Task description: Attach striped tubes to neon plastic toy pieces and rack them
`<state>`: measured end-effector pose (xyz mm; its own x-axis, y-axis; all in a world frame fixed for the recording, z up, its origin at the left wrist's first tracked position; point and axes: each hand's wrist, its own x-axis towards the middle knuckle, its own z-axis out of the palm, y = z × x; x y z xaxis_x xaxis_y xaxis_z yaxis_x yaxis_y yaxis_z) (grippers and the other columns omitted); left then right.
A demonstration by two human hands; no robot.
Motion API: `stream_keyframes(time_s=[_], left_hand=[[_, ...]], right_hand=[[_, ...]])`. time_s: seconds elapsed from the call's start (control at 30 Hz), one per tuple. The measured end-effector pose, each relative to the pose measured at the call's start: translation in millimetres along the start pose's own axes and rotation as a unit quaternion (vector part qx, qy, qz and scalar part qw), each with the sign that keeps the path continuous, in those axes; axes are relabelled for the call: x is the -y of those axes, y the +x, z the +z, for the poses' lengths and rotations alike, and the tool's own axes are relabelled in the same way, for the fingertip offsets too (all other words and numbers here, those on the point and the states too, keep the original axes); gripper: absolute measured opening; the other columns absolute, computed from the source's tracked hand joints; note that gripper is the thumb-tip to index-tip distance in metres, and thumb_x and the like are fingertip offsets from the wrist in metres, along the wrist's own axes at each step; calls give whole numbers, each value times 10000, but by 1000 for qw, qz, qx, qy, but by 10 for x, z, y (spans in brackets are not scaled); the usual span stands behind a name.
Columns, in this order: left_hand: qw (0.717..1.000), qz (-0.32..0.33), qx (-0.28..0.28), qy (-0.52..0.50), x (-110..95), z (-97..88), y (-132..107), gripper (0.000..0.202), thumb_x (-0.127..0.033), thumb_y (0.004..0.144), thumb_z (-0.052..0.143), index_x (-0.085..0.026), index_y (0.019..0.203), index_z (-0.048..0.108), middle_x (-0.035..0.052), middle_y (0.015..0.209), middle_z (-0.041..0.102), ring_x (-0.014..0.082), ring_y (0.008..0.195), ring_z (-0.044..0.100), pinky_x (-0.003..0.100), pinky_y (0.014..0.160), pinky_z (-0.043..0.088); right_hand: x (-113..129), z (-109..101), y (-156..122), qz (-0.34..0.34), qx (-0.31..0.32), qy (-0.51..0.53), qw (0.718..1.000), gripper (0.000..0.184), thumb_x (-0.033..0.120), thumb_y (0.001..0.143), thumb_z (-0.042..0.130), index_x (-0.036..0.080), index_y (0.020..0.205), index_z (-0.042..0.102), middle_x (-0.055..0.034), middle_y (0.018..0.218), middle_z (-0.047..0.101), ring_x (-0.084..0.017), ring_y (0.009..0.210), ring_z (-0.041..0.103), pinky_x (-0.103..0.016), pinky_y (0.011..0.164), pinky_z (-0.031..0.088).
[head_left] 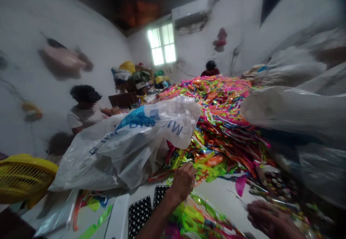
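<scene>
A huge heap of neon plastic pieces point(221, 116) in pink, green, orange and yellow fills the middle of the table. My left hand point(183, 180) reaches up from the bottom centre to the heap's near edge, its fingers curled into the green and orange pieces there. At the bottom right, my right hand point(266, 219) hovers low over the white table point(221, 195), next to scattered pieces; it is smeared by motion, so its fingers are unclear. A big clear plastic bag point(127, 141) with blue print lies just left of my left hand.
A black-and-white dotted tray point(140, 212) and loose green strips point(94, 226) lie at the front. A yellow fan point(24, 176) stands at the left. Bulky white sacks point(297, 113) crowd the right. One person point(85, 107) sits at the left, another point(211, 68) behind the heap.
</scene>
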<state>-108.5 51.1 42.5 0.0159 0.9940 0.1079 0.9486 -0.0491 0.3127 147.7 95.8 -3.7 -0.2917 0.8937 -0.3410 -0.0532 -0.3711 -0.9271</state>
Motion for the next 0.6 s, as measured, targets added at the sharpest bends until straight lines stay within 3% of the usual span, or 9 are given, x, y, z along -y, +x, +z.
stream_keyframes(time_s=[0.1,0.17,0.27,0.4,0.6], left_hand=[[990,5,45,-133,-275,22,-87,115,-243,787,442,-273,817,549,71,936,590,183,919,542,320,798,396],[969,6,98,-226,-457,98,-172,105,-260,772,437,-260,783,541,56,850,596,165,805,555,295,711,421],[913,16,180,-365,-658,229,-299,119,-208,721,401,-201,766,511,27,749,558,142,685,533,266,617,437],[823,-48,217,-523,-704,342,-344,130,-261,759,424,-172,801,509,-12,720,503,118,645,463,243,600,394],[838,-34,257,-480,-740,306,-320,212,-355,786,420,-178,715,515,-4,734,511,146,710,457,259,660,392]], right_hand=[[141,234,-77,8,40,11,999,323,372,519,780,204,763,652,-76,728,633,-222,648,621,-346,617,516],[244,336,-166,-15,32,-1,999,370,380,549,770,191,844,653,-51,722,633,-194,616,605,-334,616,503],[334,374,-258,-74,87,-21,993,271,350,580,754,147,724,647,-22,626,594,-150,583,565,-286,582,458],[244,206,-241,-25,151,11,988,237,293,607,748,127,750,660,-8,625,601,-114,552,558,-249,557,423],[123,-3,-277,-15,165,34,986,221,280,647,735,115,769,652,-4,608,618,-103,542,568,-234,555,418]])
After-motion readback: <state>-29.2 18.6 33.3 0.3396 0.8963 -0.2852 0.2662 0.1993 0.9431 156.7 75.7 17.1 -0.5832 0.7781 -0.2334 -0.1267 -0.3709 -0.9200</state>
